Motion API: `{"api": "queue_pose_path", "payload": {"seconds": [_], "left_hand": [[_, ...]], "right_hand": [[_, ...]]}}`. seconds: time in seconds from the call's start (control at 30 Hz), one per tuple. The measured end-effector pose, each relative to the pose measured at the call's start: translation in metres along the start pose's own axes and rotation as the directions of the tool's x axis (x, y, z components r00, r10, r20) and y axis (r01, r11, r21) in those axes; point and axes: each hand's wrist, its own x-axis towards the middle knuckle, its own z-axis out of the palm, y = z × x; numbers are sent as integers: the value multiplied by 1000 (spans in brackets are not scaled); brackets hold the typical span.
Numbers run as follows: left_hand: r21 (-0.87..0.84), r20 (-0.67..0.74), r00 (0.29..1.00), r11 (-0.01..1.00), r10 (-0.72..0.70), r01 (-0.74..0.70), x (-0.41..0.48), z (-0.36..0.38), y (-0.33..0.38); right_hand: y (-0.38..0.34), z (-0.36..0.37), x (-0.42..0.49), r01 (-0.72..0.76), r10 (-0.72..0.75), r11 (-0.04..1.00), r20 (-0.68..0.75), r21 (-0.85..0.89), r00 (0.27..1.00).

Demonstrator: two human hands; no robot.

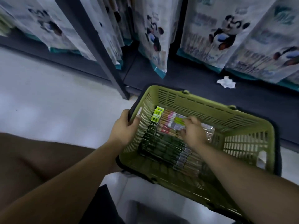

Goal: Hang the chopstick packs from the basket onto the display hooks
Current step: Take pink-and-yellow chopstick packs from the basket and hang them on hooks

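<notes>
Basket [210, 109]: left hand [124, 127] grips | chopstick pack [166, 121]: right hand [194, 132] pinches | label [178, 121] blurred

Dim light. Pale floor [48, 97]; dark shelf base [186, 78] w/ upright post [97, 50] behind, panda-print bags [226, 34] above, crumpled paper [226, 82] on base.

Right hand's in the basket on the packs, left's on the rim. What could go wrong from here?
1. The right hand has fingertips on the top chopstick pack, in clear wrap; grip is unclear, so it might slip or drag neighbouring packs.
2. The left hand grips the basket at one corner only; pulling could shift it.
3. No hooks are in view; hanging bags crowd the shelf.
</notes>
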Motion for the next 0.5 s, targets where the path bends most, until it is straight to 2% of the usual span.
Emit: {"api": "queue_pose_path", "payload": {"seconds": [0.23,0.5], "left_hand": [[6,-14,1000,1000,-4,5,3,3,2],[-11,6,1000,1000,-4,4,3,1,2]], "right_hand": [[6,6,27,14,7,959,73,-285,997],[10,8,27,64,-19,920,119,-387,993]]}}
